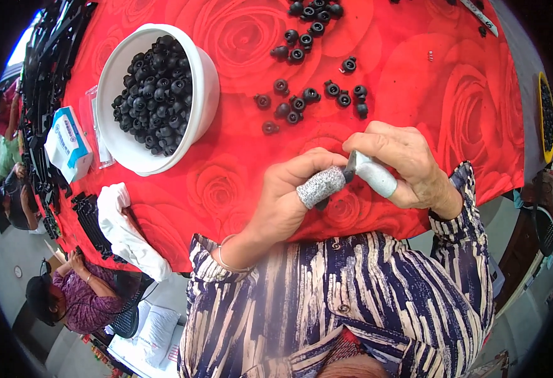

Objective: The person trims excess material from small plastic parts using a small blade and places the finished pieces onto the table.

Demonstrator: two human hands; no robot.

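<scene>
My left hand (289, 195) and my right hand (402, 164) meet above the near edge of a red rose-patterned tablecloth (239, 38). Both pinch one small dark part (350, 169) between fingertips wearing grey and white finger cots. A white bowl (207, 94) heaped with small black round rubber parts (153, 94) stands at the upper left. Loose black parts of the same kind (311, 97) lie scattered on the cloth beyond my hands.
A white cloth (122, 230) and black strips (91, 220) lie at the table's left corner, with a blue-and-white packet (68, 142) beside more black strips (43, 94). A yellow tray (546, 116) of dark parts sits far right. Other seated people (78, 293) are at the lower left.
</scene>
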